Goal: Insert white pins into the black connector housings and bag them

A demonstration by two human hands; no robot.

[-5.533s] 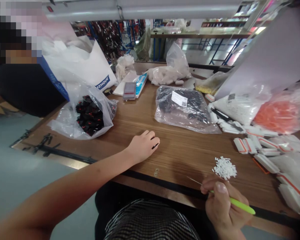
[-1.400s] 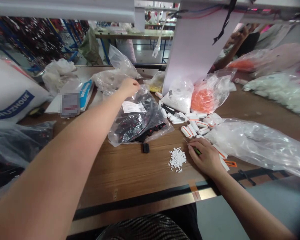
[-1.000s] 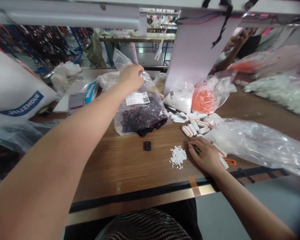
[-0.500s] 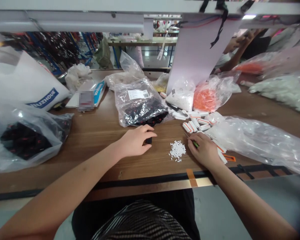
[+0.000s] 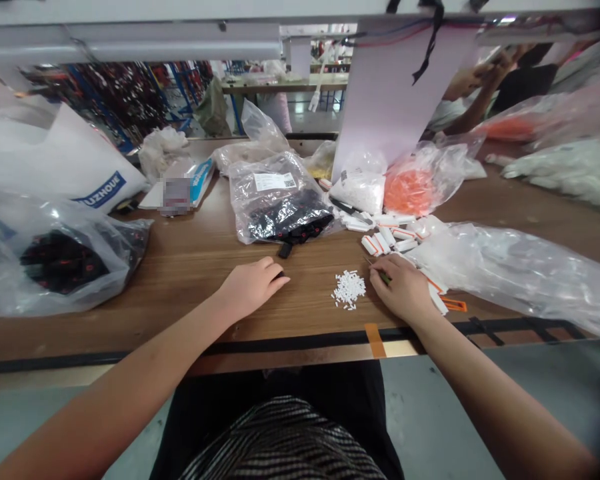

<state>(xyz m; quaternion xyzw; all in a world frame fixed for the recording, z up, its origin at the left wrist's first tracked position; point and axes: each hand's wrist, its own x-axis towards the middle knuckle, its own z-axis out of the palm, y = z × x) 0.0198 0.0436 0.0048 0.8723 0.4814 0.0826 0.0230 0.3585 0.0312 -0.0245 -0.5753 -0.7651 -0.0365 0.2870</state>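
My left hand (image 5: 250,288) is closed near the middle of the table, its fingertips and thumb around a small black piece (image 5: 281,274), mostly hidden. Just beyond it, another black piece (image 5: 285,250) lies by the mouth of a clear bag (image 5: 267,200) of black parts. My right hand (image 5: 404,287) rests on the table, closed on a thin tool with a green handle (image 5: 385,279); its fine tip points left. Between the hands lies a loose heap of tiny white cylinders (image 5: 349,288). White pieces with orange edges (image 5: 377,243) sit beyond my right hand.
To the left is a clear bag of black parts (image 5: 63,260) below a white sack (image 5: 75,157). Bags of white (image 5: 360,190) and orange pieces (image 5: 409,190) stand at the back. A crumpled clear bag (image 5: 510,273) covers the right side. Another person's arm (image 5: 485,87) shows beyond.
My left hand has drawn back to the left, away from the bag of black parts, and its fingers have closed. My right hand stays in place with the tool.
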